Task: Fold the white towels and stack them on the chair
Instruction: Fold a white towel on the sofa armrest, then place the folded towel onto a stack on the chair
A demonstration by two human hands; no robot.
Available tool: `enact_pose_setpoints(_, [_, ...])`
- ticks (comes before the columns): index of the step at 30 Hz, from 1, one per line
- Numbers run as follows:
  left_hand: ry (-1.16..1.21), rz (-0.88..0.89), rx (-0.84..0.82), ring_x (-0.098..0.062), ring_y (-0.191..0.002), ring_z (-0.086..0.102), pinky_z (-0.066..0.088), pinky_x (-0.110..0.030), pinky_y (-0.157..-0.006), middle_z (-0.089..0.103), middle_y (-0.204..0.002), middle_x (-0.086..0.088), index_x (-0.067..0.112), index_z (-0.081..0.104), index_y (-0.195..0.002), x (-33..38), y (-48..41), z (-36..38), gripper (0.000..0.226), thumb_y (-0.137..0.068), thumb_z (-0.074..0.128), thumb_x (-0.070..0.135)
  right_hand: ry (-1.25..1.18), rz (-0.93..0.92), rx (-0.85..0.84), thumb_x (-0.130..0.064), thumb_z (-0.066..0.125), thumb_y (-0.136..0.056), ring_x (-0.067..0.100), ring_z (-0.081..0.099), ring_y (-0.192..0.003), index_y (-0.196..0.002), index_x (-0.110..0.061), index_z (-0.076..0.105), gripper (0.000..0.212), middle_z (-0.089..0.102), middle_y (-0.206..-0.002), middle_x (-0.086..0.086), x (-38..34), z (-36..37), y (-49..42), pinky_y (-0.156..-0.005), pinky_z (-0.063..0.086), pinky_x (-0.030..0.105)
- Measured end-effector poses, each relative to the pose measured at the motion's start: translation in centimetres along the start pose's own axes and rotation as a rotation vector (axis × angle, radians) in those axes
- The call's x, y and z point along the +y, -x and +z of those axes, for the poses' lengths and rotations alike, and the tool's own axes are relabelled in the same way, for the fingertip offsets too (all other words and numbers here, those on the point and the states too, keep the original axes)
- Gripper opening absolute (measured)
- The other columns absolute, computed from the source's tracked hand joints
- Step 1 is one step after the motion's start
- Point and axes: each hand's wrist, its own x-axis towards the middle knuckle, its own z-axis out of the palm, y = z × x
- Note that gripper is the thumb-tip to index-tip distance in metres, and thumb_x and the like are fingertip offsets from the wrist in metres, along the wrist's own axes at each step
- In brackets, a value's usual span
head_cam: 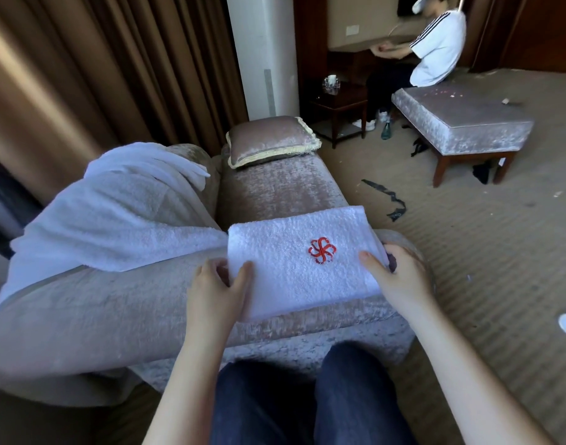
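A folded white towel (294,268) with a red embroidered emblem lies on the near arm of the velvet chair (114,316). My left hand (216,290) pinches the towel's near left edge, thumb on top. My right hand (399,277) grips its right edge, thumb on top and fingers underneath. A larger white towel (114,213), unfolded and rumpled, is draped over the chair's back and arm to the left.
A velvet cushion (269,141) lies at the chair's far end. A padded stool (464,120) stands on the carpet at the right, with a person in a white shirt (435,49) seated behind it. A dark side table (339,101) holds cups. A black strip (387,197) lies on the floor.
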Motion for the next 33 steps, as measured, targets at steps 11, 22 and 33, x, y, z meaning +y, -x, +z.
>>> enact_pose_setpoints(11, [0.663, -0.138, -0.424, -0.022, -0.084, 0.07, 0.052, -0.035, -0.067, 0.074, -0.096, -0.005, 0.015, 0.059, -0.107, -1.4, 4.6, -1.5, 0.022, -0.09, 0.067, 0.027, -0.593, 0.256, -0.066, -0.016, 0.071, -0.086, 0.011, 0.064, -0.077, -0.097, -0.017, 0.062, 0.015, 0.072, -0.083, -0.004, 0.7, -2.6, 7.0, -0.067, 0.047, 0.025])
enact_pose_setpoints(22, [0.79, -0.179, -0.558, -0.022, -0.089, 0.072, 0.056, -0.029, -0.061, 0.073, -0.103, -0.009, 0.007, 0.06, -0.111, 1.0, 9.1, 2.8, 0.027, -0.09, 0.066, 0.023, -0.55, 0.341, 0.099, -0.02, 0.072, -0.085, 0.01, 0.064, -0.074, -0.102, -0.014, 0.062, 0.02, 0.072, -0.095, 0.007, 2.4, -9.9, 12.3, -0.062, 0.047, 0.022])
enact_pose_setpoints(33, [0.77, -0.07, -1.007, -0.028, -0.101, 0.069, 0.054, -0.042, -0.079, 0.072, -0.11, -0.01, 0.002, 0.055, -0.118, 8.1, 16.6, 10.4, 0.053, -0.079, 0.075, 0.032, -0.527, 0.506, 0.522, -0.025, 0.073, -0.084, 0.016, 0.069, -0.088, -0.1, -0.02, 0.065, 0.018, 0.073, -0.098, 0.002, 7.1, -20.2, 22.7, -0.07, 0.05, 0.028])
